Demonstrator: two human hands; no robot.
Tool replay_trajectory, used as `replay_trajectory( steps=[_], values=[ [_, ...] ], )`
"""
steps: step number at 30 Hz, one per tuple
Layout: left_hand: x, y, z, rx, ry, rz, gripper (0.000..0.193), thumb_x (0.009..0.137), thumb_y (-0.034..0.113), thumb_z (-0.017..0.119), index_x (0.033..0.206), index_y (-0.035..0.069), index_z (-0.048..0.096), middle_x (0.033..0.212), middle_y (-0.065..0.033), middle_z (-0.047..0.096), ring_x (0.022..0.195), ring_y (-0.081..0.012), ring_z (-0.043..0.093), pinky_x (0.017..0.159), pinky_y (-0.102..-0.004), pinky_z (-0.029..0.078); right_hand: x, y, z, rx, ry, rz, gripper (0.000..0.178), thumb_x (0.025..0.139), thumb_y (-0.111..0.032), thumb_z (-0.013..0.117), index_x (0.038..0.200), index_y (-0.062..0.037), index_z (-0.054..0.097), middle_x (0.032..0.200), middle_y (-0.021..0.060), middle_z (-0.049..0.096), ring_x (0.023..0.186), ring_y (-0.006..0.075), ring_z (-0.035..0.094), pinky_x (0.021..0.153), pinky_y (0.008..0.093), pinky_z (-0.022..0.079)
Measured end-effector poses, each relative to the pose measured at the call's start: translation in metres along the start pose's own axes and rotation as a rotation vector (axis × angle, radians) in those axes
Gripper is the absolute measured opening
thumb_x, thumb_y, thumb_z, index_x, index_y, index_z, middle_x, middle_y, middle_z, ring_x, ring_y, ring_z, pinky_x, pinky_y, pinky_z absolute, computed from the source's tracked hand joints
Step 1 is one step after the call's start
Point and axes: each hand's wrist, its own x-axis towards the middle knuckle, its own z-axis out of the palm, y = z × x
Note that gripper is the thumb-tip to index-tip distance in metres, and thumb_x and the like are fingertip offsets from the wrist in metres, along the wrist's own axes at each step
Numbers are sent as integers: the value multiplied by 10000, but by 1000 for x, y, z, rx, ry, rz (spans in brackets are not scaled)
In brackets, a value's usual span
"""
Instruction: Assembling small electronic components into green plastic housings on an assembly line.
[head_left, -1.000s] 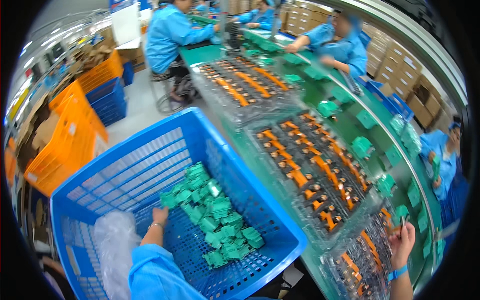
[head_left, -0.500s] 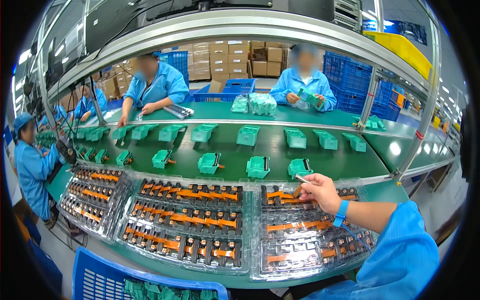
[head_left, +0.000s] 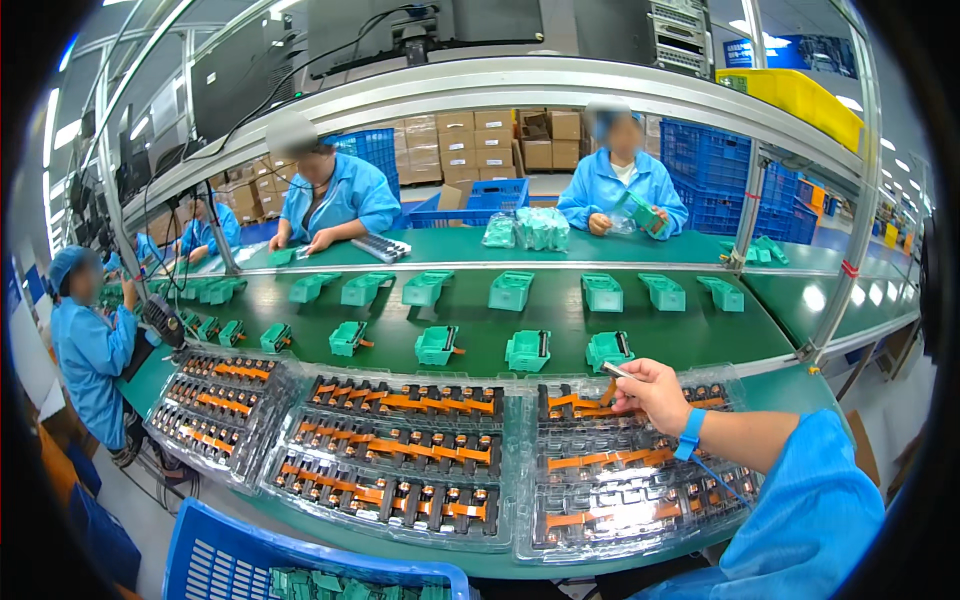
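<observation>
My right hand pinches a small silver-and-black module between thumb and fingers, with an orange ribbon cable hanging below it. The hand is over the far row of a clear plastic tray, where similar black modules with orange ribbon cables lie in rows. Just beyond my fingertips, a green plastic housing sits on the green belt. A blue wrist strap with a cord circles my right wrist. My left hand is out of view.
Two more module trays lie to the left. Several green housings stand in two rows along the belt. A blue crate with green parts is at the near edge. Co-workers sit opposite; a metal frame crosses above.
The whole view has shifted slightly, scene moving right and down. My right hand stays over the tray with the module. A co-worker at the far left has lifted a green housing off the belt.
</observation>
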Motion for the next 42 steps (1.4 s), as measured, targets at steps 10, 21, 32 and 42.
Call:
replay_trajectory(
  steps=[10,21,32,42],
  values=[
    [-149,68,-49,514,123,-66,282,875,174,527,1109,16,539,1067,-143,596,930,-274,581,809,-420,482,2,2,-3,134,66,-9,135,849,-49,571,952,6,503,745,85,582,642,161,599,605,322,559],
    [-244,170,-90,-1216,14,180,378,838,159,560,1190,49,474,1141,-110,559,1001,-261,558,882,-448,437,5,-5,-9,205,-15,56,106,869,-91,536,943,-23,502,790,72,577,687,147,586,640,295,538],
    [-350,444,92,-977,-988,222,415,890,29,518,1276,7,365,1235,-153,486,1136,-276,502,970,-472,421,5,2,-24,339,-151,62,136,876,-85,562,982,-55,483,867,87,607,773,169,616,639,291,542],
    [-348,444,192,-744,-817,415,533,861,38,593,1310,-37,315,1202,-133,513,1024,-187,565,841,-303,499,8,-3,-31,157,-120,-214,155,818,-49,643,956,-14,581,936,49,603,834,107,577,707,249,498]
  ],
)
